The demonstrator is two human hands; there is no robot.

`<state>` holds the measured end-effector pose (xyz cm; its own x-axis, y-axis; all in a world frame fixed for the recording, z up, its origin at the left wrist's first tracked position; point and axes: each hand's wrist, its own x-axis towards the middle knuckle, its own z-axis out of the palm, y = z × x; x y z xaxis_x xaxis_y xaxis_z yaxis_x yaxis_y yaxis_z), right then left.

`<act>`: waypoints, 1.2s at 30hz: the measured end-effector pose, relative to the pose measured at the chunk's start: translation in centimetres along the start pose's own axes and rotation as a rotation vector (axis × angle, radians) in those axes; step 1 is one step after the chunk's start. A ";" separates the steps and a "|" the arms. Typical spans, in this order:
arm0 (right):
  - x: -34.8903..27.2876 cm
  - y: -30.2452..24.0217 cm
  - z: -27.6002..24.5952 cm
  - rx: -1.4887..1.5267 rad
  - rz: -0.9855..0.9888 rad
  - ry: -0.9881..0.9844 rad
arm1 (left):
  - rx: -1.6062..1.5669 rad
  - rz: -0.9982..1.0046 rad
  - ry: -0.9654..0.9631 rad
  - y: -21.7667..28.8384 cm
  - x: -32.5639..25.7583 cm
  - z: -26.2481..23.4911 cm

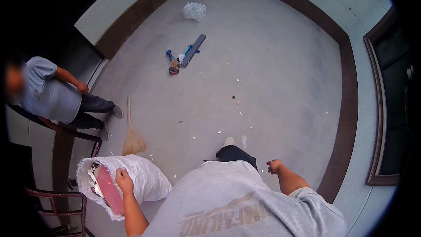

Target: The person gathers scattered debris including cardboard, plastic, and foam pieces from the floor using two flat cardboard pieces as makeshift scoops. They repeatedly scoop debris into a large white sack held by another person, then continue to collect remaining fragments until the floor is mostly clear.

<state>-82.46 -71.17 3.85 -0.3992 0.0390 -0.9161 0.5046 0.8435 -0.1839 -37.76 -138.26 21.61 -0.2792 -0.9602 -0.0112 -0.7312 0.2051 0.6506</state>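
Observation:
My left hand (124,180) is closed on the rim of a bulging white woven sack (149,179), which leans over on the floor at my left. A flat pink-red piece (109,189) and white scraps (94,176) show in the sack's mouth. My right hand (274,166) hangs out to the right of my body, above the floor and away from any object. Its fingers are curled, and nothing shows in them. Just beyond the sack stands a straw broom (133,141), its long handle pointing away from me.
At the left stands another person (57,92), near a dark red metal frame (57,193). Farther off lie a blue cordless tool (172,61), a long grey box (193,51) and a clear plastic bundle (194,12). Small debris (239,102) and a crumpled clear plastic piece (244,141) dot the floor.

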 end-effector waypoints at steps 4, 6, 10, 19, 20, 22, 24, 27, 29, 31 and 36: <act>4.4 -13.1 -5.1 0.295 -0.025 0.024 | -0.152 -0.454 -0.746 3.5 -5.7 9.5; 6.5 -19.6 -8.9 0.389 -0.137 0.030 | 0.044 -0.214 -0.892 5.2 -7.5 12.4; 6.5 -33.5 -12.8 0.510 -0.325 0.102 | 0.047 -0.305 -0.751 2.3 -6.7 14.1; 7.6 -44.4 -8.8 0.310 -0.367 0.297 | -0.038 -0.866 -0.733 0.3 12.5 21.5; 7.4 -45.0 -7.4 0.356 -0.323 0.268 | -0.035 -0.908 -0.721 -0.4 15.0 23.0; 6.8 -44.6 -6.0 0.405 -0.238 0.255 | -0.062 -0.951 -0.772 -2.4 19.6 25.6; 6.6 -45.3 -5.1 0.416 -0.167 0.248 | -0.024 -0.688 -0.778 -1.8 26.0 31.1; 6.4 -46.1 -5.7 0.354 -0.064 0.300 | -0.062 -0.261 -0.750 17.7 30.7 36.4; 8.7 -47.1 -5.2 0.286 -0.034 0.274 | -0.203 -0.165 -0.808 23.7 31.8 39.2; 13.1 -47.3 -4.4 0.149 -0.065 0.252 | -0.261 -0.164 -0.881 27.8 30.3 41.6; 25.2 -51.1 -2.6 -0.133 -0.134 0.172 | 0.008 0.048 -0.913 23.1 21.7 49.3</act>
<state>-120.26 -111.95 -8.88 -0.5858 0.0030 -0.8105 0.3381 0.9098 -0.2409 -91.43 -145.02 -1.04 -0.6910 -0.4276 -0.5828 -0.7093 0.2454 0.6608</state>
